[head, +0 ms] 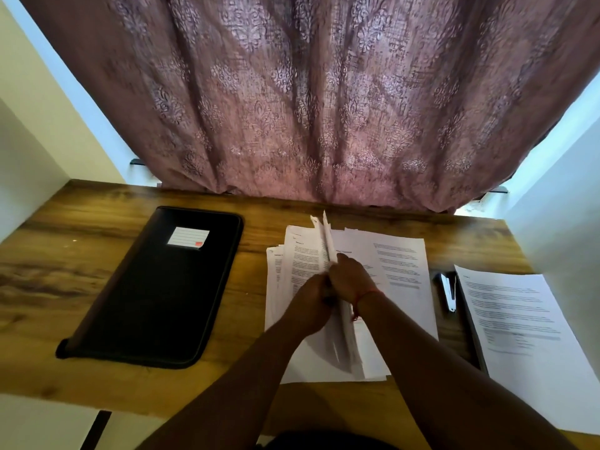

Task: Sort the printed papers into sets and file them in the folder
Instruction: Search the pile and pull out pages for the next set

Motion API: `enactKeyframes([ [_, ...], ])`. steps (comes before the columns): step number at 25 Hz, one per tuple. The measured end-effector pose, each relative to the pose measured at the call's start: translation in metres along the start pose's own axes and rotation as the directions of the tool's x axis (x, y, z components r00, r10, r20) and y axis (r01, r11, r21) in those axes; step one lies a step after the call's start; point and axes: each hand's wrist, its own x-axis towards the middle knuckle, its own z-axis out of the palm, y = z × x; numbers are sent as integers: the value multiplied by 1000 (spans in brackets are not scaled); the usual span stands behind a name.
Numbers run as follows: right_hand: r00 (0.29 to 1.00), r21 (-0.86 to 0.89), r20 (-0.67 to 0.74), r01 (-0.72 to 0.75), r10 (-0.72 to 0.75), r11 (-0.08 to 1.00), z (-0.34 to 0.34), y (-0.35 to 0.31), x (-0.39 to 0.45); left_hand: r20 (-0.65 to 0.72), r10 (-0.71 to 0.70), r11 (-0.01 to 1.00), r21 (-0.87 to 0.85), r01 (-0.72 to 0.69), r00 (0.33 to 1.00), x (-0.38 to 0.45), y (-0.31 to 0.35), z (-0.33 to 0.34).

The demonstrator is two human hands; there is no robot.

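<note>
Head view, the only one supplied, looked down on a wooden desk (227,394) set against a patterned mauve curtain (324,108).

Both hands met at mid-desk over the loose stack of printed papers (402,274). The left hand (311,298) and the right hand (349,279) were closed from either side round a raised bundle of sheets (328,241), held on edge so that only its thin white edge faced the camera. Its top corners stood clear above the knuckles; its lower part ran down between the wrists and was blurred. Fingertips of both hands were hidden behind the bundle and each other. How many sheets the bundle held could not be told. A red thread (365,295) circled the right wrist.

The stack beneath lay fanned and untidy, partly covered by the forearms. Its print was too soft to read.

The black folder (156,287) lay zipped and flat at the left, well apart from the papers, with a white lined label (188,238) on its cover. Its near-left corner overhung the desk edge.

At the right, a separate printed sheet (519,323) lay flat, its far corner cut off by a pale wall panel (558,222). Between it and the stack lay a dark stapler (448,290), its near end lost in shadow.
</note>
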Motion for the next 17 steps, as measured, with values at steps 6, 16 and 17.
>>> enactKeyframes([
  [6, 998, 36, 14, -61, 61, 997, 5, 10, 6, 202, 4, 996, 87, -22, 979, -2, 11, -3],
  [16, 983, 72, -37, -175, 178, 982, 0, 44, 10, -400, -373, 928, -153, 340, 837, 14, -58, -33],
  [17, 983, 92, -39, -178, 182, 980, 0, 45, 10, -414, -360, 933, -155, 325, 836, 13, -57, -35],
])
